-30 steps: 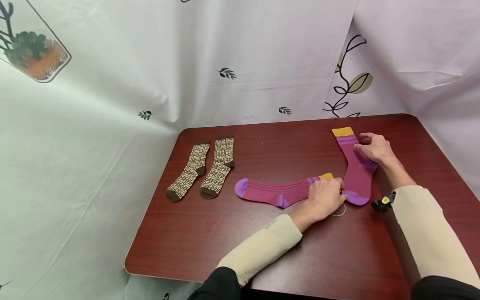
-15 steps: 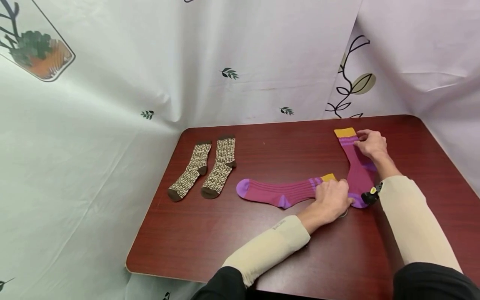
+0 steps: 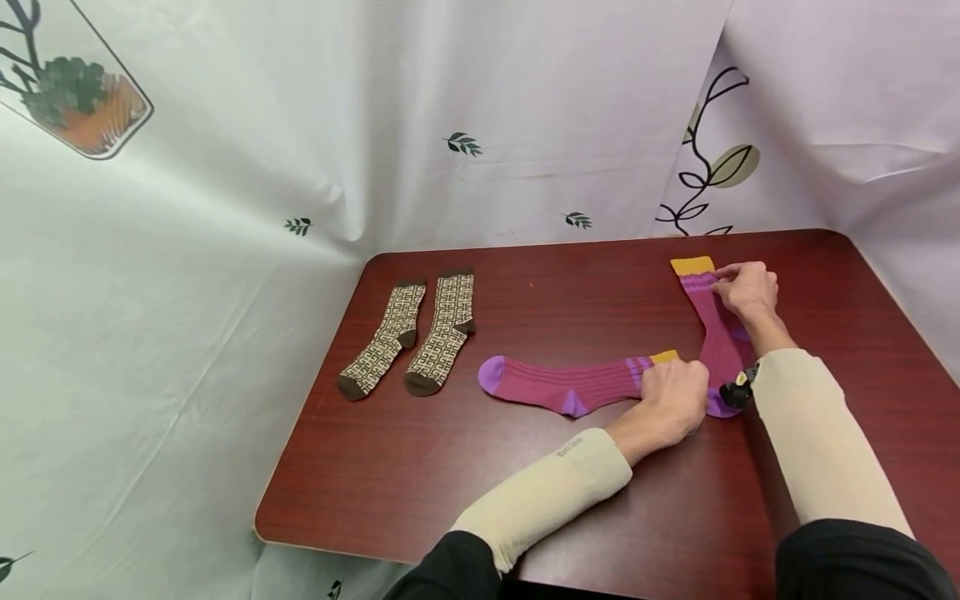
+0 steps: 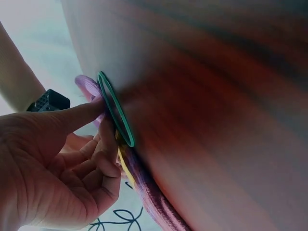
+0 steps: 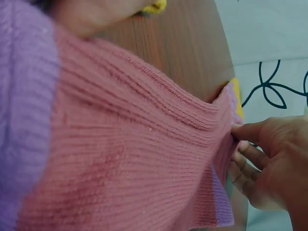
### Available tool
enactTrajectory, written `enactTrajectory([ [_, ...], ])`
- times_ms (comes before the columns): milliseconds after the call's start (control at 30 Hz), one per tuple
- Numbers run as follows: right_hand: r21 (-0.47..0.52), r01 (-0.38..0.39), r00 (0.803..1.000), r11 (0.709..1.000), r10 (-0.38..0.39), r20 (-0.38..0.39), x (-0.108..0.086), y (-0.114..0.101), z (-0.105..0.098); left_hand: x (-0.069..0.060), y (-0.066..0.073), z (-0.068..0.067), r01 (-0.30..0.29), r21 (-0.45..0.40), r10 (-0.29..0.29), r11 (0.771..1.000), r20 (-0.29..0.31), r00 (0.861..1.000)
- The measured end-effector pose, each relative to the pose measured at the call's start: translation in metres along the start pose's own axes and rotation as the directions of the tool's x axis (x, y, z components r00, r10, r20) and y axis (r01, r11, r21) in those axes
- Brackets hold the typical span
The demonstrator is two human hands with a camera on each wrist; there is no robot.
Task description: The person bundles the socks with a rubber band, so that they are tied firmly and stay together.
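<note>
A magenta sock (image 3: 722,333) with a mustard cuff and purple toe stands lengthwise at the table's right. My right hand (image 3: 750,292) pinches its side edge just below the cuff, raising the fabric in the right wrist view. A matching sock (image 3: 555,385) lies crosswise, toe to the left. Over its cuff end is my left hand (image 3: 677,398). In the left wrist view a thin green elastic band (image 4: 130,140) is pinched between the left thumb and index finger, close to the sock's cuff. The head view hides the band behind that hand.
Two brown-and-cream patterned socks (image 3: 442,333) lie side by side at the table's left. The reddish-brown table (image 3: 375,483) has rounded corners. White printed cloth (image 3: 525,125) hangs behind and at the sides. A black wrist camera (image 3: 737,392) overhangs the upright sock's toe.
My right hand has moved left and slightly up along the upright sock and now pinches its edge below the cuff. The left hand has shifted slightly right; the band has gone from head view.
</note>
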State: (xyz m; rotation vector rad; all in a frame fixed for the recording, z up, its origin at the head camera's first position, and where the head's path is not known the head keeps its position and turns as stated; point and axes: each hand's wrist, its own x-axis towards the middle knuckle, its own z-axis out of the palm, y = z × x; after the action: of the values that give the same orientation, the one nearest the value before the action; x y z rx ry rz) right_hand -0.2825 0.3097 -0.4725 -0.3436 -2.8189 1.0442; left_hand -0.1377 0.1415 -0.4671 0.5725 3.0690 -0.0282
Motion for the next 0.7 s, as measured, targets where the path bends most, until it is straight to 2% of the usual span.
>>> enactTrajectory([
  [167, 0.006, 0.003, 1.0, 1.0, -0.003, 0.016, -0.002, 0.002, -0.002, -0.002, 0.002, 0.0, -0.029, 0.017, 0.029, 0.999, -0.017, 0.999],
  [433, 0.028, -0.025, 0.997, 0.999, 0.023, 0.079, -0.008, 0.006, -0.017, -0.002, -0.003, -0.003, -0.072, -0.059, 0.07, 0.996, -0.025, 0.997],
  [567, 0.065, -0.058, 0.994, 0.996, 0.052, 0.095, -0.011, 0.007, -0.024, -0.005, -0.005, -0.007, -0.075, -0.114, 0.068, 0.991, -0.062, 0.996],
  [700, 0.147, -0.123, 0.989, 0.981, 0.11, 0.095, -0.013, 0.007, -0.029, -0.008, -0.01, -0.01, -0.064, -0.16, 0.048, 0.985, -0.101, 0.994],
])
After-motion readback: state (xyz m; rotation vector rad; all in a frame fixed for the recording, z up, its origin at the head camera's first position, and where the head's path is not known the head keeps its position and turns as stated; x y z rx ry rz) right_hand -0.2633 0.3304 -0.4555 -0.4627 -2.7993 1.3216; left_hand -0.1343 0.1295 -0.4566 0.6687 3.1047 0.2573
